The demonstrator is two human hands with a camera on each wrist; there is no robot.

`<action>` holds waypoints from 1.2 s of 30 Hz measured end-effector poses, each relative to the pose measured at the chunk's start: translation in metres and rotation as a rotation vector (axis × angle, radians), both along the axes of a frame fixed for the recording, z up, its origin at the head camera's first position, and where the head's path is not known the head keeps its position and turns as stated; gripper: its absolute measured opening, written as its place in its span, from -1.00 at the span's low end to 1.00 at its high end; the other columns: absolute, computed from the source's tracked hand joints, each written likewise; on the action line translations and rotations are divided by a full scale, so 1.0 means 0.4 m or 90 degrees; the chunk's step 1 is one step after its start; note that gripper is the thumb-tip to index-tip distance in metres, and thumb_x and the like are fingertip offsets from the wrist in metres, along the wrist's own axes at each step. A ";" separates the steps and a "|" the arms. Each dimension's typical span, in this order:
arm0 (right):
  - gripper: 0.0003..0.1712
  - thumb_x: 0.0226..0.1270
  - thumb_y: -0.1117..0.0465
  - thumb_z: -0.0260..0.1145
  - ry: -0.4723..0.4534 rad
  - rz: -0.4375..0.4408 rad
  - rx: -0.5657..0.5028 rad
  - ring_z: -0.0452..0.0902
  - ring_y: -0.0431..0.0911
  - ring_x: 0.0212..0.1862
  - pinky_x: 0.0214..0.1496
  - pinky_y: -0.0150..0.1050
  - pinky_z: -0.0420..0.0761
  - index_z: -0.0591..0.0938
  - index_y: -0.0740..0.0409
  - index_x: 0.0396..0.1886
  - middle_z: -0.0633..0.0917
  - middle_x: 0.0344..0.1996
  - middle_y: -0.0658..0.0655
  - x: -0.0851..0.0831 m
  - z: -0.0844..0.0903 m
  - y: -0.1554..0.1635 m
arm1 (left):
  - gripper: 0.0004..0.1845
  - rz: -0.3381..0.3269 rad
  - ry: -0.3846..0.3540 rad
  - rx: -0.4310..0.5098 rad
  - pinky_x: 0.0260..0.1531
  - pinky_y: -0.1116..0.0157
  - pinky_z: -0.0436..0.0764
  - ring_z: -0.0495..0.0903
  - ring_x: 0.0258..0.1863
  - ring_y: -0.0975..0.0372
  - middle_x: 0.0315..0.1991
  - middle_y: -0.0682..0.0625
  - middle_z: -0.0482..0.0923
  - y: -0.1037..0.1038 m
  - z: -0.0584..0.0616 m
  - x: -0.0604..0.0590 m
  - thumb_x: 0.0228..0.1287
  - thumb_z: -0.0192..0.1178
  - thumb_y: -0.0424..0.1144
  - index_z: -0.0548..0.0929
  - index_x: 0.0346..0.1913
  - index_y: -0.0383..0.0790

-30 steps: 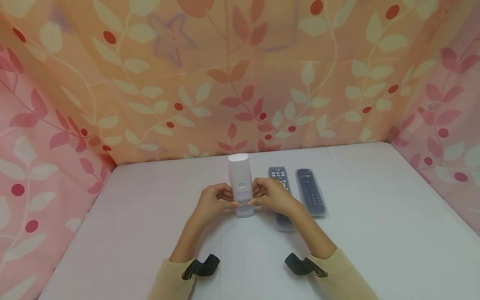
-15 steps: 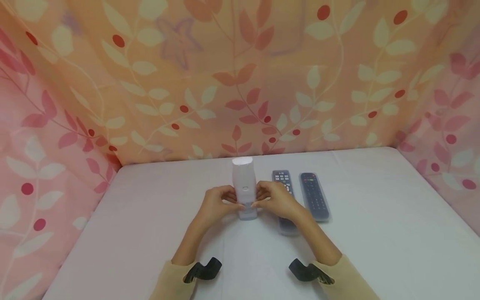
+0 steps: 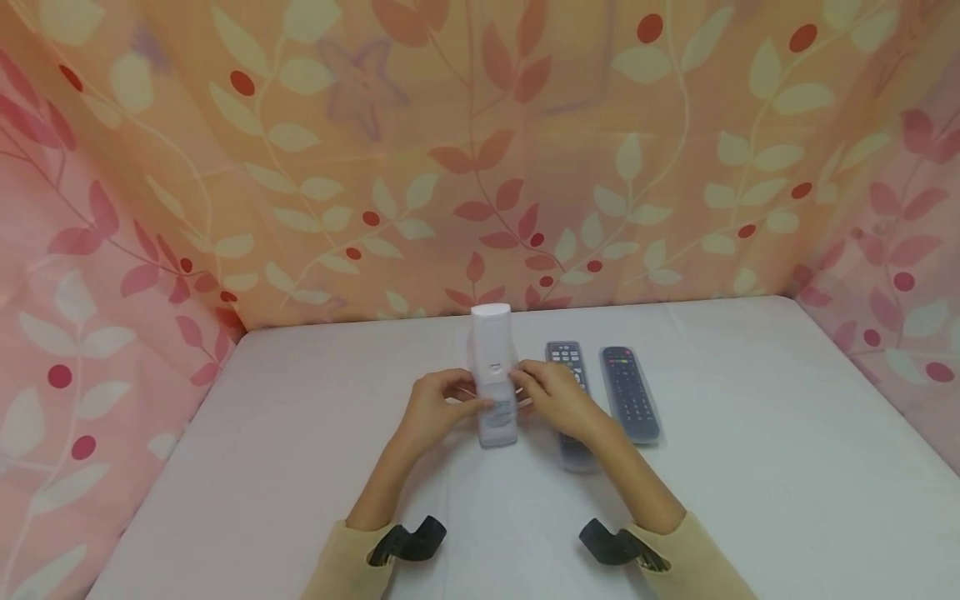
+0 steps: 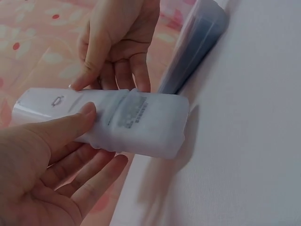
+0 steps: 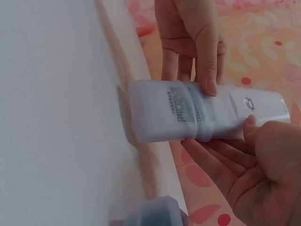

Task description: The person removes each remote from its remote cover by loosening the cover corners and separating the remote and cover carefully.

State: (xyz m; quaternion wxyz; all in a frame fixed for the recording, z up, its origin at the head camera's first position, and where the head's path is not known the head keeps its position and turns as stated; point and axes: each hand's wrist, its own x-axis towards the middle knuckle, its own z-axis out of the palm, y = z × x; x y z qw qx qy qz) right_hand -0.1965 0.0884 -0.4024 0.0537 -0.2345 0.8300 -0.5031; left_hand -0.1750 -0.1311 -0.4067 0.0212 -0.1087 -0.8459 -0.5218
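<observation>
A white remote control [image 3: 492,342] stands tilted up between both hands, its back toward me. A translucent silicone cover [image 3: 498,423] wraps its lower part, and folds of it bunch around the middle in both wrist views. My left hand [image 3: 441,404] grips the left side, with the thumb [image 4: 70,123] pressed on the back and the fingers behind. On the opposite edge my right hand [image 3: 561,398] pinches the remote and cover, its thumb [image 5: 251,129] at the side and fingers underneath. The remote's button face is hidden.
Just right of the hands lies a dark remote in a clear cover [image 3: 576,454], partly hidden by the right hand. Another dark covered remote [image 3: 632,396] lies further right. Both rest on the white table [image 3: 337,358], with a floral curtain [image 3: 480,167] behind it.
The right thumb has shifted from the label up to the remote's edge. The remote now leans differently and shows more of its back and label. The head view has shifted slightly.
</observation>
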 end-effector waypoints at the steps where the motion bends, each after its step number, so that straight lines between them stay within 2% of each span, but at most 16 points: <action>1: -0.69 0.71 0.26 0.10 -0.004 -0.002 -0.005 0.83 0.12 -0.18 -0.19 -0.08 0.83 0.69 0.41 -0.04 0.80 -0.17 0.34 0.000 0.000 0.000 | -0.76 -0.002 -0.003 0.006 -0.12 0.14 0.75 0.76 -0.24 0.14 -0.21 -0.07 0.79 0.001 0.001 0.000 0.17 0.57 -0.36 0.80 -0.11 -0.31; 6: -0.70 0.69 0.26 0.15 -0.023 -0.021 -0.030 0.82 0.13 -0.17 -0.19 -0.07 0.83 0.68 0.44 -0.01 0.80 -0.16 0.37 0.001 0.004 -0.001 | -0.77 -0.007 -0.016 0.023 -0.15 0.20 0.73 0.76 -0.21 0.12 -0.20 -0.07 0.78 0.001 0.001 0.000 0.20 0.55 -0.35 0.80 -0.10 -0.31; 11: -0.77 0.61 0.28 0.26 -0.020 -0.070 -0.038 0.83 0.14 -0.22 -0.18 -0.01 0.83 0.63 0.43 -0.01 0.81 -0.18 0.38 0.003 0.009 -0.005 | -0.77 -0.009 -0.032 0.022 -0.16 0.22 0.72 0.75 -0.19 0.14 -0.19 -0.05 0.77 -0.002 0.000 -0.002 0.23 0.54 -0.31 0.79 -0.09 -0.31; 14: -0.75 0.56 0.30 0.32 -0.013 -0.096 -0.037 0.83 0.15 -0.22 -0.18 -0.04 0.83 0.56 0.41 0.04 0.79 -0.16 0.38 0.004 0.013 -0.007 | -0.76 -0.010 -0.035 0.018 -0.14 0.22 0.72 0.74 -0.17 0.14 -0.18 -0.04 0.77 -0.006 0.000 -0.002 0.24 0.54 -0.30 0.79 -0.08 -0.30; 21: -0.40 0.40 0.33 0.48 0.017 -0.130 -0.051 0.83 0.16 -0.22 -0.23 -0.18 0.82 0.37 0.33 0.27 0.75 -0.06 0.38 0.003 0.017 -0.004 | -0.73 -0.018 -0.042 0.002 -0.16 0.25 0.70 0.72 -0.16 0.15 -0.14 -0.04 0.78 -0.014 0.004 -0.003 0.27 0.53 -0.26 0.79 -0.03 -0.29; 28: -0.06 0.31 0.31 0.56 0.024 -0.134 -0.062 0.83 0.12 -0.16 -0.12 -0.06 0.79 0.22 0.16 0.55 0.68 0.16 0.40 -0.001 0.021 0.006 | -0.70 -0.032 -0.057 -0.008 -0.14 0.25 0.69 0.70 -0.13 0.16 -0.11 -0.03 0.78 -0.021 0.010 -0.006 0.29 0.52 -0.23 0.80 0.01 -0.27; 32: 0.02 0.27 0.31 0.59 0.037 -0.134 -0.054 0.83 0.11 -0.13 -0.06 0.00 0.77 0.21 0.10 0.60 0.65 0.22 0.39 -0.002 0.023 0.012 | -0.70 -0.047 -0.063 -0.015 -0.13 0.27 0.67 0.68 -0.13 0.17 -0.11 -0.02 0.78 -0.027 0.015 -0.008 0.30 0.51 -0.23 0.80 0.04 -0.26; 36: 0.13 0.18 0.36 0.63 0.045 -0.136 -0.057 0.83 0.10 -0.13 -0.06 -0.01 0.80 0.18 0.03 0.64 0.63 0.24 0.37 -0.003 0.027 0.016 | -0.69 -0.069 -0.054 -0.015 -0.14 0.27 0.64 0.67 -0.15 0.18 -0.13 -0.05 0.78 -0.034 0.018 -0.013 0.28 0.51 -0.26 0.79 0.03 -0.30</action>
